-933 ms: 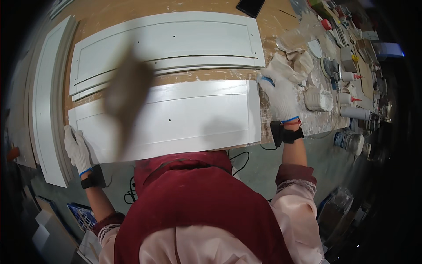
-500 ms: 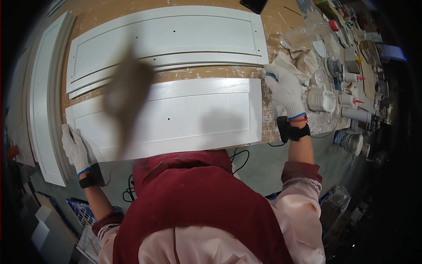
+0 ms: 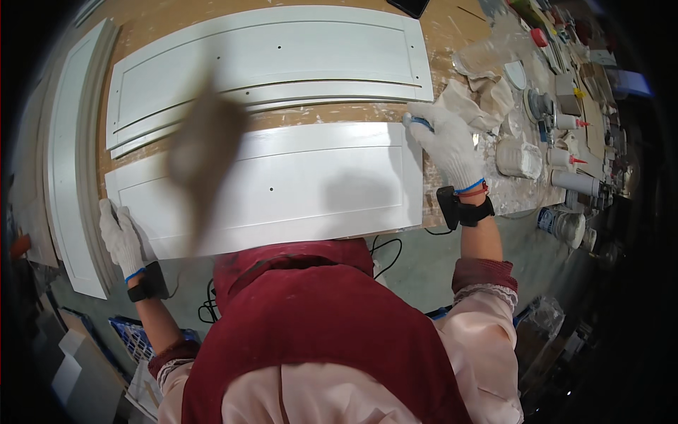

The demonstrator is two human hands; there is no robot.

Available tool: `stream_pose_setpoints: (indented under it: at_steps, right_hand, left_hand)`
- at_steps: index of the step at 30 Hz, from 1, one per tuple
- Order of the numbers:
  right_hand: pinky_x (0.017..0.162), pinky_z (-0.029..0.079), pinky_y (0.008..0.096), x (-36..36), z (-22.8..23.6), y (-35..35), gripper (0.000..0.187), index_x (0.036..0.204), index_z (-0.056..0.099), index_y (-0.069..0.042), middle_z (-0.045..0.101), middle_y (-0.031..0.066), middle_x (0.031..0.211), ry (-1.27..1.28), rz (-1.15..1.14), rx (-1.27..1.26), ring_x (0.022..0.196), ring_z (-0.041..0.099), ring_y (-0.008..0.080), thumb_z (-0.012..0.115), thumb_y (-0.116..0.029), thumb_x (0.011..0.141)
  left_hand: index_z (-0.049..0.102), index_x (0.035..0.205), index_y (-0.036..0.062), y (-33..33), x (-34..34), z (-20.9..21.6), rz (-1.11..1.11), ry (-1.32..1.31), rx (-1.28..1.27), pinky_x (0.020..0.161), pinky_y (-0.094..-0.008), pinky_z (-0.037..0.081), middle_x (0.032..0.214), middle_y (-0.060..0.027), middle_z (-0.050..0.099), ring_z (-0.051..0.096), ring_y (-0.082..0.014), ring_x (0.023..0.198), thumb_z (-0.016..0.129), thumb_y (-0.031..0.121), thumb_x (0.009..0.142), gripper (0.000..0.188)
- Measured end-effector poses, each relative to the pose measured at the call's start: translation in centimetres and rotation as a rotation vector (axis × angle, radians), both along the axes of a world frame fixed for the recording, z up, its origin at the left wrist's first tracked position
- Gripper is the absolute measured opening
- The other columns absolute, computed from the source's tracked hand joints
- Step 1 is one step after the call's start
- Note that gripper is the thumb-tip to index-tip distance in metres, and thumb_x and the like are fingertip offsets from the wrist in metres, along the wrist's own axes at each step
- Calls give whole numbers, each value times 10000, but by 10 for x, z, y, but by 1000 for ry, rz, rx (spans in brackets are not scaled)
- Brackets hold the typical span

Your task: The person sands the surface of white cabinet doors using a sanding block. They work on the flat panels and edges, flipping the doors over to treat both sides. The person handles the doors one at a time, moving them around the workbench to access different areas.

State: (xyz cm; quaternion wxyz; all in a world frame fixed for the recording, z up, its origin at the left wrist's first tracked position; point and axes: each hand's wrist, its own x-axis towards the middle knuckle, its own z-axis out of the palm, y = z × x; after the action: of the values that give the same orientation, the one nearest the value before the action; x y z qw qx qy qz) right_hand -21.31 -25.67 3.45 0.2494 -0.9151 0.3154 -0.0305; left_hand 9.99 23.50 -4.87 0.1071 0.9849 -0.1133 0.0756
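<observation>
A white framed panel [image 3: 282,177] lies flat on the table in front of me. My left hand [image 3: 120,237], in a white knitted glove, rests at its left end with fingers stretched out and together. At the far right corner of that panel is my right hand [image 3: 446,145], gloved too, its fingers closed round a small blue object [image 3: 422,123]. Most of this object is hidden by the glove, so its kind does not show. Beyond the near panel lies another white panel [image 3: 275,53] with small dark holes. A dark blurred shape close to the camera covers part of both panels.
Further white panels [image 3: 74,155] are stacked at the left. To the right are a crumpled cloth [image 3: 477,102], a clear bottle with a red cap [image 3: 494,55], a paint-smeared tub [image 3: 519,158] and several glue bottles [image 3: 565,158]. A dark phone [image 3: 408,6] lies at the far edge.
My right hand has shifted left with the blue object, onto the near panel's far right corner. My left hand has stayed in place.
</observation>
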Motion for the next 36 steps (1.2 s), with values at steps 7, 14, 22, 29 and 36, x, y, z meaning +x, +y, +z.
stream_pose_setpoints:
  at_steps: [7,14,22,29,36]
  right_hand:
    - [741,504,416,-7,-8,-13,285,1055,656,-58,655,217,888,53,-43,-139,850,638,378,597,-252,855]
    - [702,506,332,-3,-14,-2,224,1022,636,12,647,96,777,-329,-243,312,755,643,192,612,-168,891]
    - [722,485,279,13,-22,7,230,1071,634,18,640,72,821,-401,-283,774,770,601,136,608,-144,911]
    - [844,467,309,-13,-17,2,341,1112,642,0,664,121,956,-348,-367,56,903,603,184,638,-279,915]
    - [829,462,280,-9,-15,39,287,1153,637,2,639,60,975,-495,-411,254,894,574,144,596,-124,898]
  left_hand:
    - [491,1393,65,6,5,-6,-14,-10,4,1040,-438,404,1371,-190,533,502,-367,1262,574,285,962,491]
    - [494,1390,66,4,4,-6,-6,-24,-22,1034,-437,409,1356,-190,542,510,-369,1248,579,273,957,487]
    - [495,1383,56,1,2,-5,1,-2,-50,1028,-434,411,1349,-199,542,514,-373,1237,581,251,951,482]
    - [486,1389,47,-55,-22,48,279,232,-46,1063,-442,384,1363,-214,532,503,-377,1258,554,240,923,509]
    - [549,1327,54,-21,-28,16,-83,-32,-274,1011,-436,421,1252,-208,602,562,-371,1172,604,272,880,500]
